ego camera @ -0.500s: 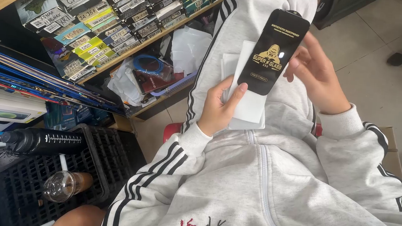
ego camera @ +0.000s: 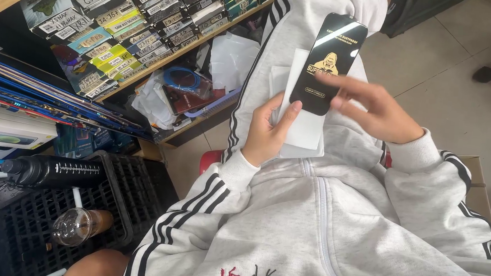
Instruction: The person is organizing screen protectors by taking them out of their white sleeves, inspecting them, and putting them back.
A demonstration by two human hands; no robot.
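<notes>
Two hands work over the lap: left hand (ego camera: 266,135) pinches the white sleeve (ego camera: 303,122); right hand (ego camera: 378,111), fingers spread, steadies the black screen protector (ego camera: 330,51), best touched by its edges.

Open floor (ego camera: 441,66) lay to my right, free to reach. On my left, packed shelf (ego camera: 148,35) and black crate (ego camera: 116,198) crowded close beside my knee.

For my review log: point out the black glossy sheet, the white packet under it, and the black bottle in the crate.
Black glossy sheet (ego camera: 324,83), head view, lower middle face.
White packet (ego camera: 305,128), head view, bare lower part.
Black bottle (ego camera: 59,173), head view, middle of body.
</notes>
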